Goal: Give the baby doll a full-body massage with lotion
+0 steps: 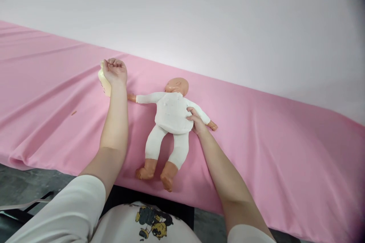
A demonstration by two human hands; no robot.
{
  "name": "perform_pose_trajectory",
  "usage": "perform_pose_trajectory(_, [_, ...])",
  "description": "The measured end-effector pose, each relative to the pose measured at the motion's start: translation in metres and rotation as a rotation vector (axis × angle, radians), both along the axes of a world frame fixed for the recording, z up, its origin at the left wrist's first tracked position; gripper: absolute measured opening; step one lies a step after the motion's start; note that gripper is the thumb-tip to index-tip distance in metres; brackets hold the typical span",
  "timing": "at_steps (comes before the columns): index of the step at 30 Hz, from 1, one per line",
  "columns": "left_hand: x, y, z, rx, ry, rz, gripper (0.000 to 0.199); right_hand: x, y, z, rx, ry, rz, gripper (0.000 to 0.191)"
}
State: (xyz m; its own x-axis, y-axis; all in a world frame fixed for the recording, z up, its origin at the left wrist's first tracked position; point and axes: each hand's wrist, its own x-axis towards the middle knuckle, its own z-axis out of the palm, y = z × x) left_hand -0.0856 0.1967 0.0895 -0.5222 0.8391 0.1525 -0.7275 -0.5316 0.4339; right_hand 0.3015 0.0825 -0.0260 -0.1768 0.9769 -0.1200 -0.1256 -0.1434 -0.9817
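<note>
The right grip (196, 121) clasps the doll (172, 113) by its side, the left grip (115, 71) palm-up, loosely curled.

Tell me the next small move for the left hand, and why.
Perhaps bring the left hand across to the doll: its palm shows with nothing in it, off by the cream object, while only the right hand is on the doll's torso.

I see the left arm (115, 121) stretched to 12 o'clock, its left hand (115, 71) palm up, fingers curled a little. The right arm (219, 163) leans to 11 o'clock, the right hand's (197, 122) fingers bent.
</note>
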Motion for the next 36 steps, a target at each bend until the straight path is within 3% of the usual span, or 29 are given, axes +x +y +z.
perform_pose_trajectory(4, [0.003,0.005,-0.003,0.074,-0.095,0.057,0.044,0.001,0.001,-0.003,0.008,0.03,0.021,0.04])
perform_pose_trajectory(13, [0.013,0.008,-0.005,0.005,-0.044,0.077,0.042,0.002,0.0,-0.004,-0.022,0.035,0.033,0.043])
perform_pose_trajectory(24, [0.005,0.01,0.003,-0.044,-0.123,0.077,0.041,0.002,0.002,-0.007,-0.019,0.104,0.054,0.042])
perform_pose_trajectory(30, [0.012,0.002,0.012,-0.012,-0.175,0.086,0.041,0.001,0.003,-0.01,0.021,0.029,0.049,0.043])
perform_pose_trajectory(33, [0.022,-0.006,0.02,-0.043,-0.127,0.038,0.045,0.0,0.004,-0.014,0.077,-0.029,-0.002,0.039])
perform_pose_trajectory(36, [0.042,-0.017,0.034,-0.098,-0.037,-0.082,0.049,-0.002,0.004,-0.016,0.186,-0.111,-0.191,0.026])
